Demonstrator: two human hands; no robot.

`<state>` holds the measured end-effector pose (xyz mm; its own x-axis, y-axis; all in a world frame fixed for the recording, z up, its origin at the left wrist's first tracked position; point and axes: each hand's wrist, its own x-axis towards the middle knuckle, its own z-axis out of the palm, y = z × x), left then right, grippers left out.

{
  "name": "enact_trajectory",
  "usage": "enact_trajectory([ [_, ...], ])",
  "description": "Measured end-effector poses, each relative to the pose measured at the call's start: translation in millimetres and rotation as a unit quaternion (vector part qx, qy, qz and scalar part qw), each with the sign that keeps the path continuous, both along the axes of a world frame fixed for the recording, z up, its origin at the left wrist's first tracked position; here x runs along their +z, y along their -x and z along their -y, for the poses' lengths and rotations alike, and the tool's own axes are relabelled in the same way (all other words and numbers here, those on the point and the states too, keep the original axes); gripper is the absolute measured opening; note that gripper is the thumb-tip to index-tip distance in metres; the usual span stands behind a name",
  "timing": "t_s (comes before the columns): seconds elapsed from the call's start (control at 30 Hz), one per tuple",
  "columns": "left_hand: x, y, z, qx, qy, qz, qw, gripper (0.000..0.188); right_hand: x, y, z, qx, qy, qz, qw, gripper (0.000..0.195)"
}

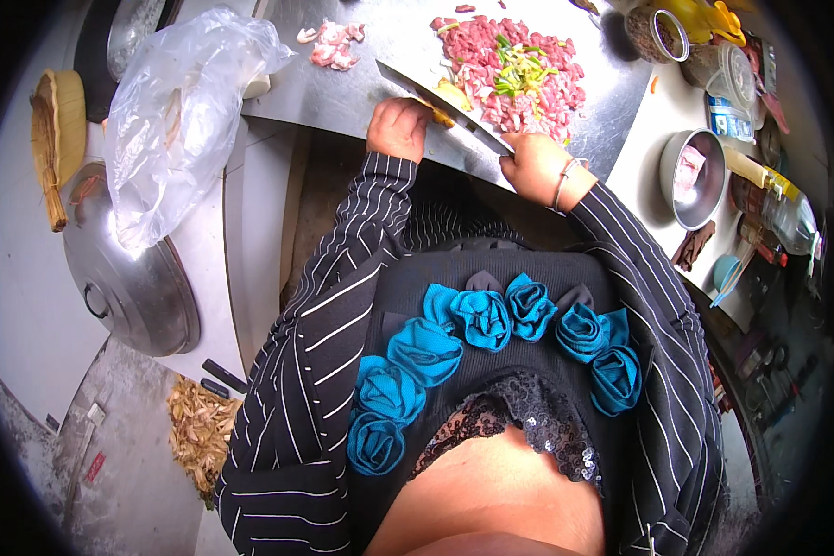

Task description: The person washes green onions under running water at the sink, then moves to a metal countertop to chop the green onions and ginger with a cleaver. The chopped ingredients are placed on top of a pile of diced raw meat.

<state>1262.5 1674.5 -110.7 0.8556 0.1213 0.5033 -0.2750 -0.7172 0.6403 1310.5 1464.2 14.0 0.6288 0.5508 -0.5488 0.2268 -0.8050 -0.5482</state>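
My right hand [545,167] grips the handle end of a kitchen knife [459,115], its broad blade slanting to the upper left across the metal worktop [347,104]. Curled beside the blade, my left hand [397,128] has its fingertips on a yellow-brown piece of what looks like ginger [442,117]. More of the yellow pieces [453,94] lie on the blade's far side. Just beyond is a spread heap of chopped raw meat [472,52], topped with chopped green and yellow scallion [521,69]. Some pale, fatty meat scraps [335,45] sit apart at the left.
On the left are a clear plastic bag [174,125], a large metal lid [132,271] and a straw-coloured brush [59,125]. A metal bowl [695,177] with a pale piece inside, jars [657,35] and a plastic bottle [789,212] stand at right. Dry husks [198,424] lie lower left.
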Motion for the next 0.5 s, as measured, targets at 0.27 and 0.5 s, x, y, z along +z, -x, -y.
enact_trajectory([
  [0.27, -2, 1, -1, 0.011, 0.005, -0.004, 1.000, 0.015, 8, -2, 1, 0.008, 0.033, -0.016, 0.999, 0.020],
  [0.5, -5, 1, 0, 0.009, -0.005, -0.014, 1.000, 0.015, 3, -10, -2, 0.022, 0.049, -0.040, 0.998, 0.019],
])
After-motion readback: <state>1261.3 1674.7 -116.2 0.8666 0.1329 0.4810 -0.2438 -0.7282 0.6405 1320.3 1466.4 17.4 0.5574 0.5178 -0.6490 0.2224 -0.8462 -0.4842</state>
